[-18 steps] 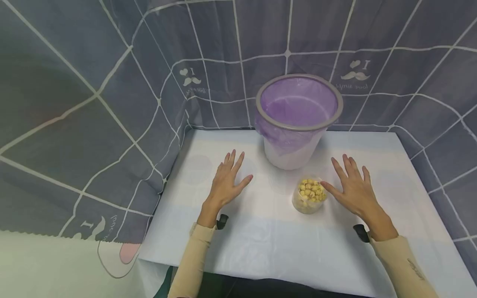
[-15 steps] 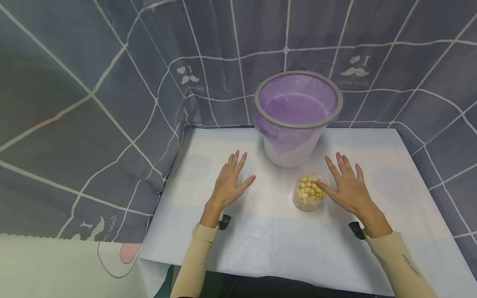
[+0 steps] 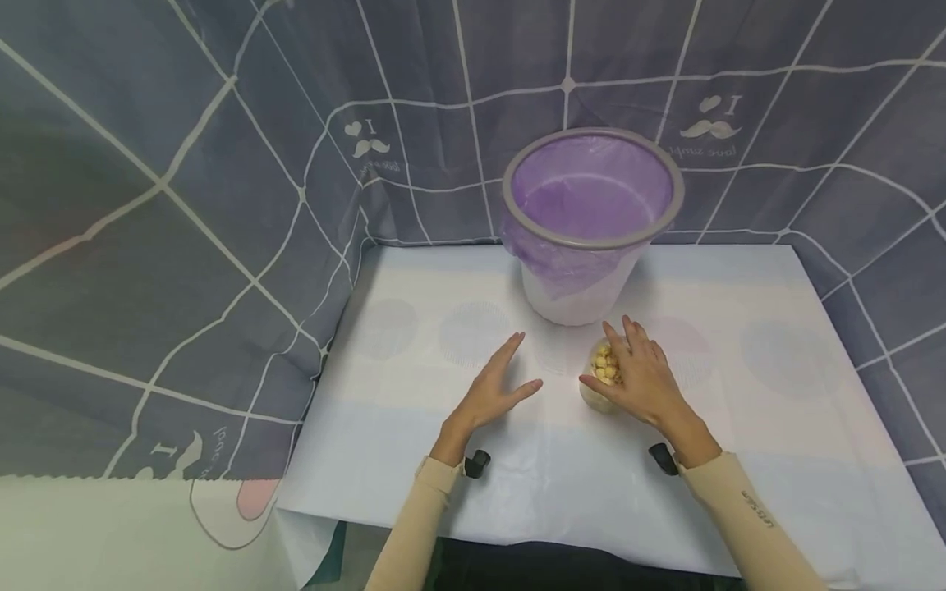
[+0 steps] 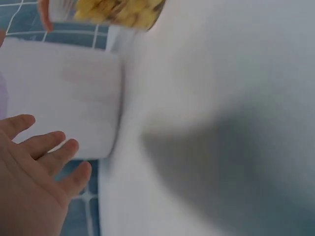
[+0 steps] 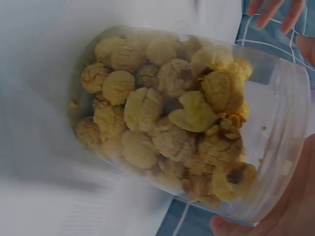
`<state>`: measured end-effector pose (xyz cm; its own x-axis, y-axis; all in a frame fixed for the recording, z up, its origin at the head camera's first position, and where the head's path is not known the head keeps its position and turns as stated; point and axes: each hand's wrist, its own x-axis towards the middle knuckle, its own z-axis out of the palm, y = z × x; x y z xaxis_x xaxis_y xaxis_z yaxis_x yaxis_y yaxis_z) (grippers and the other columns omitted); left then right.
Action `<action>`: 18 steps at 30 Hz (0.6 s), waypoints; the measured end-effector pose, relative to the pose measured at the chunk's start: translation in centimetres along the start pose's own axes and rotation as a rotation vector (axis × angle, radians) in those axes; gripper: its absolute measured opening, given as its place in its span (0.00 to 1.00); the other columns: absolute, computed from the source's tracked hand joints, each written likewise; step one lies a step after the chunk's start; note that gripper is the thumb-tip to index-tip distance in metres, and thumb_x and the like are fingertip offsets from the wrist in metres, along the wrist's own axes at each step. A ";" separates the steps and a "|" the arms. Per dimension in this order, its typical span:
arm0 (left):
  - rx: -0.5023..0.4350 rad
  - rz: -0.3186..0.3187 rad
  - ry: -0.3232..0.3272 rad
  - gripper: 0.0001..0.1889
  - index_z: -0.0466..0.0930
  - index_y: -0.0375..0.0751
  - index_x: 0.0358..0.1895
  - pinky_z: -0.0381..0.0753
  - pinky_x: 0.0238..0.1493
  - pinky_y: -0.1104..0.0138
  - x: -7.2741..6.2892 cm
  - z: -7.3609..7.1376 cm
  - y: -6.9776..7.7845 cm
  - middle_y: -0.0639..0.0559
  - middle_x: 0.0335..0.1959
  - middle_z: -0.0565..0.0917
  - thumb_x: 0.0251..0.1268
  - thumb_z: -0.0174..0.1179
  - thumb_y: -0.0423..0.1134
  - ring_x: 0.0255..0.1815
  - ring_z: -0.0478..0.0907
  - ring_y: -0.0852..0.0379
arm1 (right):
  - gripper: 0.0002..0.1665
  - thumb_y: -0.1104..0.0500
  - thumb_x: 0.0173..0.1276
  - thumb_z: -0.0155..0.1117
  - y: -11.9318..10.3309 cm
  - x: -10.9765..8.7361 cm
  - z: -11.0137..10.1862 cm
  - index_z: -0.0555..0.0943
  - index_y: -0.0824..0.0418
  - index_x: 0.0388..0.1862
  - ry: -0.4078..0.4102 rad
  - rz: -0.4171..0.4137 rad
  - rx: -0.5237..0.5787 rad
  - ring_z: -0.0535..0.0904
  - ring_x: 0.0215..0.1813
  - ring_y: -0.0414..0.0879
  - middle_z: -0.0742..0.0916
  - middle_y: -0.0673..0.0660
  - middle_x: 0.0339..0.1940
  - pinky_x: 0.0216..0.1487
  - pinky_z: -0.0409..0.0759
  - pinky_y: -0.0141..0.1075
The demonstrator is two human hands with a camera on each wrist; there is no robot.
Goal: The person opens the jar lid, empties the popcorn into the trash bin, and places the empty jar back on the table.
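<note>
A clear plastic jar [image 3: 594, 400] of yellow popcorn [image 5: 170, 115] stands on the white-covered table, its top showing no lid. My right hand [image 3: 645, 384] is over the jar's right side in the head view, thumb and fingers spread and partly covering it. Beside the jar's rim [image 5: 294, 123] the right wrist view shows part of this hand; whether it touches the jar I cannot tell. To the left of the jar, my left hand [image 3: 484, 402] hovers with its thumb apart from the fingers, holding nothing. Its spread fingers also appear in the left wrist view.
Behind the jar stands a white bin [image 3: 565, 308] lined with a purple bag [image 3: 591, 197] under a grey rim. Grey gridded curtains [image 3: 414, 66] enclose the table [image 3: 414, 468] at the back and sides. The table's front edge lies close to the person's body.
Both hands have moved inward: the left toward the right, the right leftward over the jar. In the head view, jar and bin appear slightly higher as the camera shifts.
</note>
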<state>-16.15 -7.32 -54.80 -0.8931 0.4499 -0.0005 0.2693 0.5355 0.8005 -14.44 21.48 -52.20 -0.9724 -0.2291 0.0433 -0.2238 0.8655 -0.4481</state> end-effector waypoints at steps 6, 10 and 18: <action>-0.103 -0.004 -0.117 0.53 0.45 0.53 0.85 0.55 0.85 0.50 1.2 4.9 0.0 0.53 0.86 0.52 0.64 0.71 0.55 0.87 0.51 0.50 | 0.58 0.34 0.65 0.68 0.1 -0.1 0.6 0.58 0.63 0.83 0.066 -0.022 -0.008 0.57 0.80 0.75 0.59 0.76 0.82 0.74 0.61 0.72; -0.122 0.006 -0.158 0.60 0.40 0.55 0.86 0.57 0.84 0.53 2.7 8.4 0.4 0.55 0.87 0.49 0.59 0.75 0.54 0.87 0.50 0.52 | 0.56 0.35 0.66 0.68 0.1 -0.1 0.9 0.59 0.63 0.82 0.089 -0.017 -0.014 0.63 0.77 0.74 0.63 0.75 0.80 0.68 0.70 0.72; -0.236 0.093 -0.099 0.62 0.38 0.58 0.85 0.65 0.80 0.59 5.3 12.5 1.2 0.54 0.83 0.58 0.56 0.78 0.47 0.82 0.60 0.57 | 0.53 0.38 0.64 0.69 0.3 -0.2 1.4 0.64 0.64 0.79 0.162 -0.023 -0.001 0.71 0.69 0.72 0.70 0.76 0.74 0.58 0.80 0.66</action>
<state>-16.03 4.59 -61.31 -0.8257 0.5632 0.0305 0.2468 0.3121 0.9174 -14.23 21.13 -53.61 -0.9647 -0.1743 0.1976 -0.2466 0.8613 -0.4442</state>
